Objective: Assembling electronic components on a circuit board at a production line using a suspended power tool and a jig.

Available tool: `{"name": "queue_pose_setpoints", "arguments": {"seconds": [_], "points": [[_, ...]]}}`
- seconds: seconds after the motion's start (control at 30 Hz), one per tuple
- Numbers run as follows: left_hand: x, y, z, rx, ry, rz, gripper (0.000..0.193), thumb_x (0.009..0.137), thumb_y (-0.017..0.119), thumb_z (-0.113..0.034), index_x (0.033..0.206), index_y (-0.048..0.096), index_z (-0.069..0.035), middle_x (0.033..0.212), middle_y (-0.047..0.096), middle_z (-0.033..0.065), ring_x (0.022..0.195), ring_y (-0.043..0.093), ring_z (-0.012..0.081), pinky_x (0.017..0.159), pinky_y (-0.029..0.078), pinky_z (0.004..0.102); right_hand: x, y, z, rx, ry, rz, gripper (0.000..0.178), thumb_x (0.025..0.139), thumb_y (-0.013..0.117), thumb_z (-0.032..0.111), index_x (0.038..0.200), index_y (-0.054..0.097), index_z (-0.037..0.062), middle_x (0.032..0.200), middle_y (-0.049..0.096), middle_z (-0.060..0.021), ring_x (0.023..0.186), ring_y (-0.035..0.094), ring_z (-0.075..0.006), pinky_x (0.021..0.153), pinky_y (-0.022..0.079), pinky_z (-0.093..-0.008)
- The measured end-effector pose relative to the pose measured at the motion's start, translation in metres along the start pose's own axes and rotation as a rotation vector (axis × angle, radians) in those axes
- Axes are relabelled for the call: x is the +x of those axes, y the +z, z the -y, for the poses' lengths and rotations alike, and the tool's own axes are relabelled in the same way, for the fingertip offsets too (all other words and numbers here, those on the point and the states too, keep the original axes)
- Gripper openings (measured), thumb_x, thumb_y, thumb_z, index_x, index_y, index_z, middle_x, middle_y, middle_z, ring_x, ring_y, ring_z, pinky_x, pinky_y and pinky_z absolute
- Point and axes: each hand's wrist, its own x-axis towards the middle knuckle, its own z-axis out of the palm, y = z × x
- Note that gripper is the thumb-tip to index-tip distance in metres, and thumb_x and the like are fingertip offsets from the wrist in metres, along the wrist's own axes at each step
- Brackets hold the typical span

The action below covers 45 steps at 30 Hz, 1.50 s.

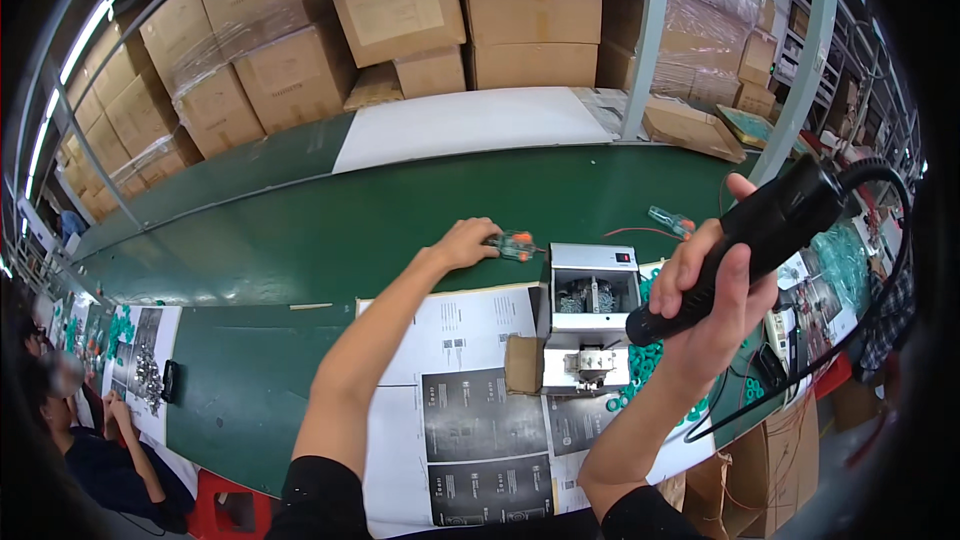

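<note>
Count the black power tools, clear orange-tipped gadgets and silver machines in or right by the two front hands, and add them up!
Black power tool: 1
Clear gadgets: 2
Silver machine: 1
Total: 4

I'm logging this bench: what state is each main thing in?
Black cylindrical power tool: raised in right hand
Clear and orange plastic piece: held in left hand
Second clear and orange plastic piece: lying unheld
Grey metal machine: open, small metal parts inside
Brown cardboard boxes: stacked
</note>
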Motion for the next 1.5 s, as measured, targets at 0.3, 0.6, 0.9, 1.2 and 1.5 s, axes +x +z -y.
{"name": "queue_pose_setpoints", "arguments": {"seconds": [0.3,0.6,0.9,1.2,1.5], "points": [[-0.195,-0.063,-0.052,-0.142,-0.147,-0.325,0.031,0.087,0.072,-0.011,0.112,0.064,0.003,0.101,0.061,0.018,0.097,0.062,0.0363,0.085,0.051,0.042,-0.005,0.007,0.004,-0.155,0.074,-0.021,0.047,0.104,0.061,0.02,0.136,0.047,-0.0115,0.068,0.05,-0.0051,0.045,0.048,-0.0113,0.043,0.042,-0.0257],[-0.312,0.008,-0.179,-0.319,-0.036,-0.12,0.035,0.088,0.075,-0.017,0.116,0.063,0.0,0.107,0.06,0.0169,0.1,0.057,0.0366,0.088,0.047,0.0437,-0.043,0.019,0.001,-0.321,0.283,0.092,0.032,0.095,0.068,0.001,0.123,0.054,-0.0064,0.07,0.059,-0.0046,0.051,0.055,-0.0119,0.05,0.046,-0.0268],[-0.278,0.042,-0.19,-0.34,0.047,-0.192,0.04,0.087,0.077,-0.02,0.118,0.064,0.0,0.106,0.058,0.0138,0.098,0.053,0.0325,0.087,0.044,0.0408,-0.083,-0.024,-0.022,-0.403,0.28,0.084,0.027,0.097,0.06,0.001,0.121,0.048,-0.0029,0.069,0.054,-0.0065,0.05,0.053,-0.0151,0.049,0.048,-0.0318],[-0.298,0.035,-0.176,-0.477,0.067,-0.134,0.041,0.084,0.082,-0.023,0.116,0.067,-0.003,0.107,0.059,0.0111,0.098,0.055,0.0297,0.085,0.046,0.0393,-0.129,-0.014,0.01,-0.192,0.57,0.208,0.039,0.099,0.067,0.018,0.128,0.044,0.0057,0.065,0.048,-0.0042,0.047,0.05,-0.0155,0.045,0.049,-0.0333],[-0.302,0.041,-0.176,-0.422,0.122,-0.137,0.037,0.088,0.076,-0.024,0.116,0.064,-0.002,0.104,0.054,0.0105,0.101,0.054,0.0277,0.088,0.045,0.0384,-0.17,0.025,0.001,-0.05,0.477,0.388,0.058,0.096,0.075,0.026,0.136,0.035,0.0135,0.07,0.058,-0.0071,0.057,0.059,-0.0198,0.056,0.055,-0.0401]]}}
